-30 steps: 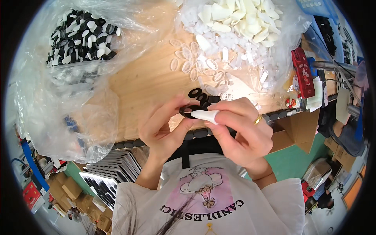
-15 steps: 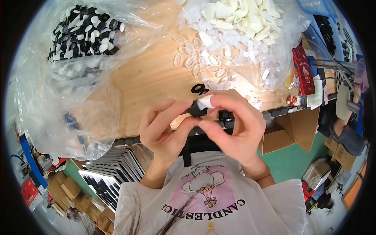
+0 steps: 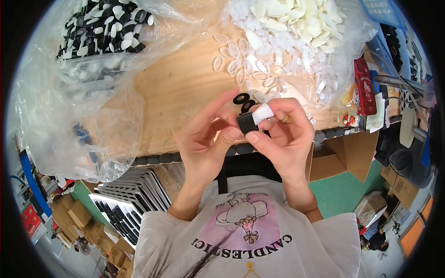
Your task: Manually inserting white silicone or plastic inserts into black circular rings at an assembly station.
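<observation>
Head view: from here I see the left hand (image 3: pixel 204 138) and right hand (image 3: pixel 291 136) clamped on a black part (image 3: pixel 246 123), the right also touching a white piece (image 3: pixel 263 112) at its side, over the wooden table (image 3: pixel 172 95), black rings (image 3: pixel 236 100) just beyond.

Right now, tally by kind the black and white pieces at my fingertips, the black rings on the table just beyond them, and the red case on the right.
Black piece: 1
White piece: 1
Black rings: 2 visible
Red case: 1
Total: 5
</observation>
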The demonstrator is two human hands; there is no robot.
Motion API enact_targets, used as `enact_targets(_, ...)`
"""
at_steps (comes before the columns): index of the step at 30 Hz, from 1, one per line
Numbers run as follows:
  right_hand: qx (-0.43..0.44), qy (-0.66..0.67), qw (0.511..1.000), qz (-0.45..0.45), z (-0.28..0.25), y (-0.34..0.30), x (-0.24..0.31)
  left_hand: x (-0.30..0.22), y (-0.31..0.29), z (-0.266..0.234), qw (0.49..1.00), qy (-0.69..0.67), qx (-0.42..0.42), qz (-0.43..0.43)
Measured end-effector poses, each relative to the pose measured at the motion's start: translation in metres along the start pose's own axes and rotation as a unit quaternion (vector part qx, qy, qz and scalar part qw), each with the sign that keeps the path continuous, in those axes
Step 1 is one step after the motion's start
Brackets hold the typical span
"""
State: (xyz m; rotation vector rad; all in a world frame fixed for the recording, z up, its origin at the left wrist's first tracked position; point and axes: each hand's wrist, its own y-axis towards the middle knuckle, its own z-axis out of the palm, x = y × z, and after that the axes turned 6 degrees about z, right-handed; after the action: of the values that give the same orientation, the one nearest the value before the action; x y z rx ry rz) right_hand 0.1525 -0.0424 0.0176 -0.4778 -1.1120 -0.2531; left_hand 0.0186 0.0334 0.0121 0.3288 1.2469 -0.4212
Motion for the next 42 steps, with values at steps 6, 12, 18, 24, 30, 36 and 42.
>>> enact_targets(6, -0.009, -0.131, 0.987, -0.095, 0.0, 0.0, 0.01, 0.007, -0.005, -0.011, 0.999, -0.015, -0.035, 0.017)
enact_targets(12, 0.044, -0.202, 0.962, -0.178, 0.003, -0.004, 0.017, 0.024, -0.01, -0.018, 0.992, 0.05, 0.049, 0.108)
enact_targets(18, 0.119, -0.279, 0.926, -0.225, -0.002, -0.004, 0.024, 0.023, -0.018, -0.012, 0.996, 0.036, -0.046, 0.062)
enact_targets(24, 0.137, -0.256, 0.933, -0.212, -0.003, 0.002, 0.035, 0.019, -0.014, -0.01, 0.977, 0.173, 0.016, 0.123)
enact_targets(30, 0.072, -0.289, 0.903, -0.309, -0.003, 0.007, 0.015, 0.012, -0.01, -0.006, 0.982, 0.168, -0.017, 0.086)
enact_targets(36, 0.091, -0.308, 0.893, -0.315, -0.01, 0.012, 0.011, 0.013, 0.001, -0.013, 0.95, 0.253, 0.058, 0.176)
enact_targets(42, 0.087, -0.299, 0.893, -0.324, -0.012, 0.01, 0.011, 0.013, 0.014, -0.016, 0.883, 0.366, 0.075, 0.284)
